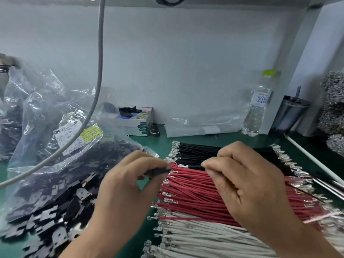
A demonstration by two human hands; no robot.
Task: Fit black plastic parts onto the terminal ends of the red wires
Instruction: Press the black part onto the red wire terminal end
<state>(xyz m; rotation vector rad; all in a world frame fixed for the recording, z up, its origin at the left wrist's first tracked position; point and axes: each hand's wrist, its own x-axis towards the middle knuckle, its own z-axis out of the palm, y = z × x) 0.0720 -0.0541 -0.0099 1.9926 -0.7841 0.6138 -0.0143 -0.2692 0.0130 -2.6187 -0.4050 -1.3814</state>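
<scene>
Left fingers [149,164] — black part [159,171] between.

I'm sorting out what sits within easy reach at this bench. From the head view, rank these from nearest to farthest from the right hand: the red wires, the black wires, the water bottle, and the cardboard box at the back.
From the right hand:
1. Red wires, directly under its fingers.
2. Black wires, just behind it.
3. Water bottle, back right by the wall.
4. Cardboard box, back left.
</scene>
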